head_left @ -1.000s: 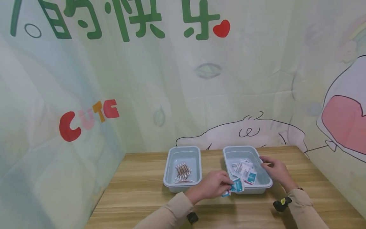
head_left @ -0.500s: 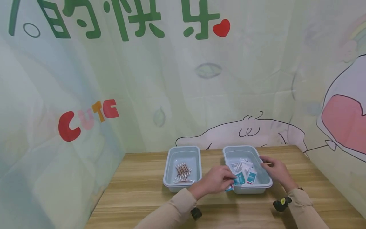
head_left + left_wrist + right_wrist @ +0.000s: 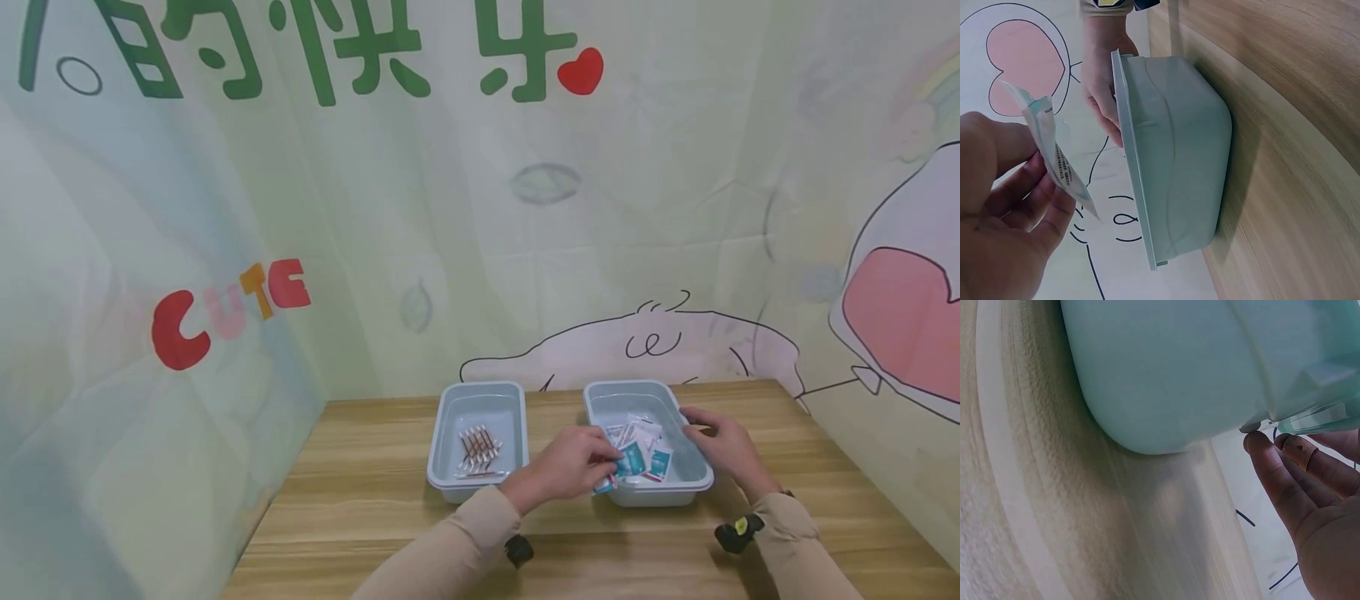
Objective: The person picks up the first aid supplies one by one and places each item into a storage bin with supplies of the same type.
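Observation:
My left hand (image 3: 566, 467) pinches a teal-and-white sachet (image 3: 632, 458) over the near left corner of the right-hand plastic bin (image 3: 652, 498). In the left wrist view the sachet (image 3: 1060, 159) stands edge-on between thumb and fingers, with small print on its side. A second teal bit shows below the fingers in the head view. My right hand (image 3: 723, 450) grips the right rim of the same bin, fingertips (image 3: 1260, 444) at the lip. Inside this bin lie several white packets (image 3: 641, 432) and another teal-and-white sachet (image 3: 657, 463).
Left of it stands a matching pale blue bin (image 3: 442, 417) holding several brown-stemmed cotton swabs (image 3: 480, 446). Both bins rest on a wood-grain table (image 3: 360, 483), near its back edge. A printed cloth backdrop (image 3: 450, 208) rises behind and at the sides.
My left hand has moved a little right and away from me, carrying the sachet from the bin's front rim to over its inside. The right hand stays on the rim.

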Available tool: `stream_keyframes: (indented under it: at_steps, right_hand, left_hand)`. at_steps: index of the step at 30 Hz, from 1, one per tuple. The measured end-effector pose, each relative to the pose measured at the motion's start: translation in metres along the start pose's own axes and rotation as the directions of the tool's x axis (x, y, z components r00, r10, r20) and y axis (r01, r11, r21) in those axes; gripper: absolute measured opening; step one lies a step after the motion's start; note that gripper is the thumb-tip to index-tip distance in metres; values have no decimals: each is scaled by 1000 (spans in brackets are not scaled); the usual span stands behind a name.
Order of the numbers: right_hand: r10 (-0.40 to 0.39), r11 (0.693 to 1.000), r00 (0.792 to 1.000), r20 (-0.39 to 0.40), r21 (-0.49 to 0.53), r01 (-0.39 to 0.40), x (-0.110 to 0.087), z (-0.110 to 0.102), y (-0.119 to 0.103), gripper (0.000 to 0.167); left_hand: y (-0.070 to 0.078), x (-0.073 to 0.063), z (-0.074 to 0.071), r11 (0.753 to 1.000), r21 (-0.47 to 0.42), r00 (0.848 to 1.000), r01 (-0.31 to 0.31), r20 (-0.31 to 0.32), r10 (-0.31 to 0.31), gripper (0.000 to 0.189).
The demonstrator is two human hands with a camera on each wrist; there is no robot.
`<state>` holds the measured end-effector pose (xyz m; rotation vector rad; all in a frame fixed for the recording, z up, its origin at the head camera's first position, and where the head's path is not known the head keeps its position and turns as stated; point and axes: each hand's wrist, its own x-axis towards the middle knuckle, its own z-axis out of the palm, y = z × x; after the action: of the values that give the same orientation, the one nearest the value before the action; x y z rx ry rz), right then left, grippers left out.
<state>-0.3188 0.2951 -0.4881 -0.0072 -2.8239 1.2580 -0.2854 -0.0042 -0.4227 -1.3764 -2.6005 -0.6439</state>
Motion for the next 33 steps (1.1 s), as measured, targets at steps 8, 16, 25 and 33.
stream_keyframes:
  at_steps: [8,16,25,33]
  right_hand:
    - [-17,1000,1000,-12,4,17,1,0,2,48]
    - [-21,1000,1000,-7,6,21,2,1,0,48]
    - [-43,999,999,-20,5,43,3,-1,1,49]
    - [-34,999,999,-13,-10,34,2,0,2,48]
  left_hand:
    - [2,9,6,1000,22,1000,-7,-11,7,18]
    - [2,14,11,1000,14,1000,21,-2,-21,18]
    - [0,21,15,999,51,1000,-2,-1,2,18]
    - [1,24,19,999,38,999,25,18,-26,19]
